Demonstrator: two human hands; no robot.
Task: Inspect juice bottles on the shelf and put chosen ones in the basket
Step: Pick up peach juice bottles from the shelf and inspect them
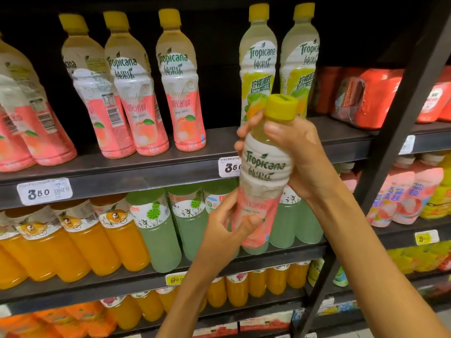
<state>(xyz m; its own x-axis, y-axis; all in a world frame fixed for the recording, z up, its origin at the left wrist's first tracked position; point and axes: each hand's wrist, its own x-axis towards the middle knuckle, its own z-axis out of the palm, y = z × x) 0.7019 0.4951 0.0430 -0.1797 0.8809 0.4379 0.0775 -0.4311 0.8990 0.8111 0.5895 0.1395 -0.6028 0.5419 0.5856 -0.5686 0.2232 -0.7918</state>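
Peach juice bottle [264,172] is what I have off the shelf [136,169] right now, held upright in front of the racks between both hands, with its label turned toward the head camera; I judge that is so the print can be read before I decide on it. My right hand [300,154] is wrapped round the upper body just under the yellow cap [280,106], fingers curled behind the bottle and thumb across the front, which carries the weight and steadies the top. My left hand [227,230] grips the lower pink part of the label, thumb on the front and fingers curled round the side, placed as if to turn the bottle for a look at the back. Both hands are closed firmly on the bottle, neither one slack. More peach bottles [136,93] stand on the shelf at upper left, lemon bottles [258,67] just behind the one I hold. No basket shows in view, so I cannot tell where it sits.
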